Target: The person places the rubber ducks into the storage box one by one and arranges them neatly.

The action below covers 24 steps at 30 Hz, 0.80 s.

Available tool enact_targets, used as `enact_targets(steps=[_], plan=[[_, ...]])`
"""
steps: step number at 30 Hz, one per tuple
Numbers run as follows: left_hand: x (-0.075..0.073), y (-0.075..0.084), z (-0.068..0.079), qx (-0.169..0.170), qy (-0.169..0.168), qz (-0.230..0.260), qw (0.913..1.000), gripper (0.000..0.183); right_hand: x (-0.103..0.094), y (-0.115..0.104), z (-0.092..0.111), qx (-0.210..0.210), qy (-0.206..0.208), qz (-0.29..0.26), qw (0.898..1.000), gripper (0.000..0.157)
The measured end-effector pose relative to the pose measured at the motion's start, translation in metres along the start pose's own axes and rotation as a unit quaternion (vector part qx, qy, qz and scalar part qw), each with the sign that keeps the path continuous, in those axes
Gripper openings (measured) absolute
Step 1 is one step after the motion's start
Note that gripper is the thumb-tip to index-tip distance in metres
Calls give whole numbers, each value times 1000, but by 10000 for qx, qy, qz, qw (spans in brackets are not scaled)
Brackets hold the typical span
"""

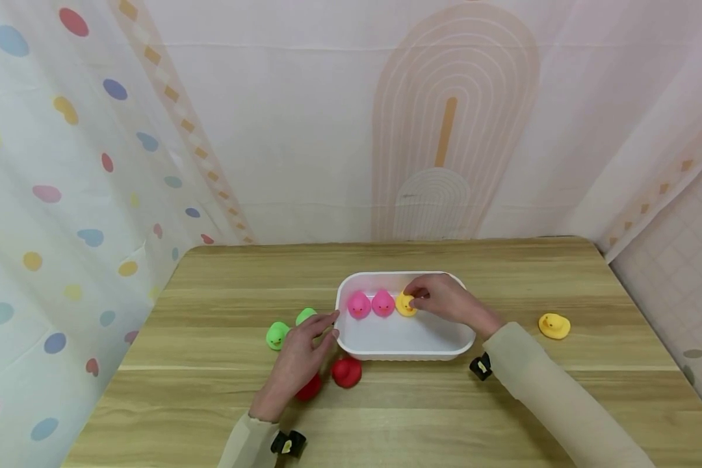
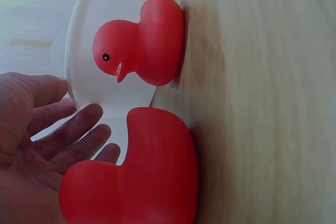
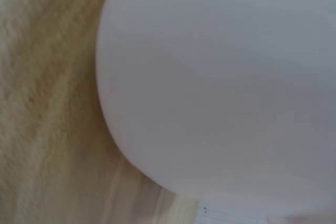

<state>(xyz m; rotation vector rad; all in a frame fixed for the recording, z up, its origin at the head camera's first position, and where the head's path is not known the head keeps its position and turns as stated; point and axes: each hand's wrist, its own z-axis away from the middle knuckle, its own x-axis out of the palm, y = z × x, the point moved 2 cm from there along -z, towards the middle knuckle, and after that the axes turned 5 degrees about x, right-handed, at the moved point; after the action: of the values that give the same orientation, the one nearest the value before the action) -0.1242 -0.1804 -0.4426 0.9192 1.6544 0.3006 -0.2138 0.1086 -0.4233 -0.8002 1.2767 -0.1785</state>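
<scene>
head: eight ducks (image 1: 405,308), one in hand (image 1: 444,298)

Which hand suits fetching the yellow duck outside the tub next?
Probably the right hand: the outer duck lies nearer it, while the left hand is left of the tub. The right must first release the inner duck.
</scene>
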Motion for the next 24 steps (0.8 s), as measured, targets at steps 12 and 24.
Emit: enact_targets(steps=[12,24], plan=[[0,0,3,-104,-84,3,9999,36,-10,-1,21,-184,219,-318,9991,26],[0,-1,4,-134,-104,-64,9998,37,-23,-9,54,-389,1346,-583,9884,25]])
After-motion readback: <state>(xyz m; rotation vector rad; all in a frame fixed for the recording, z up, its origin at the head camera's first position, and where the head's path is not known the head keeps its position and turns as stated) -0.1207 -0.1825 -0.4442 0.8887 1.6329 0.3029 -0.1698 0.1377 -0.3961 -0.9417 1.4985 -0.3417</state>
